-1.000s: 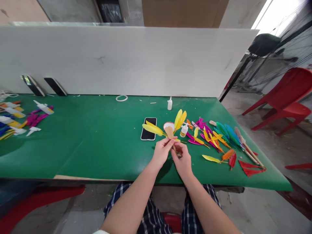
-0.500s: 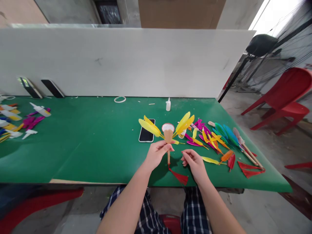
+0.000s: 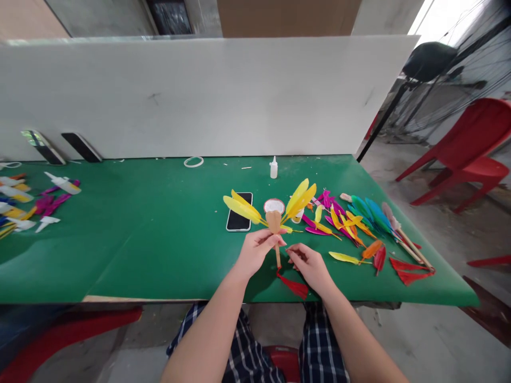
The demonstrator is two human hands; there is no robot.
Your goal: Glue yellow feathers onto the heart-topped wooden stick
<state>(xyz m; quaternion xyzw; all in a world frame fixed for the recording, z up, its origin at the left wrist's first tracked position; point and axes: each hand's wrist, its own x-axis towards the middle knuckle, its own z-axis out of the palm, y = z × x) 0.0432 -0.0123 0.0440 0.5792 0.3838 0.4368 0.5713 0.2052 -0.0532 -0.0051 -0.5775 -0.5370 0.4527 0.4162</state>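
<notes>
My left hand (image 3: 257,250) grips a wooden fan handle (image 3: 273,222) just below its wide top. Yellow feathers (image 3: 297,201) spread from both sides of that top, and a red tassel (image 3: 294,287) hangs from the lower end. My right hand (image 3: 307,263) is close to the stick's right side, its fingers curled together; whether they pinch anything is too small to tell. Behind the handle is a round white piece with a red rim (image 3: 274,206). A phone (image 3: 239,214) lies partly under the left feathers.
Loose pink, yellow and orange feathers (image 3: 347,226) lie right of my hands, beside blue-green feathered sticks (image 3: 379,215). A small white bottle (image 3: 273,168) stands farther back. Bottles and feathers (image 3: 19,202) cover the far left. A white board (image 3: 239,101) borders the green table (image 3: 159,239).
My right hand has moved left, closer to the handle. My left hand still holds the handle in nearly the same place. The view has shifted slightly.
</notes>
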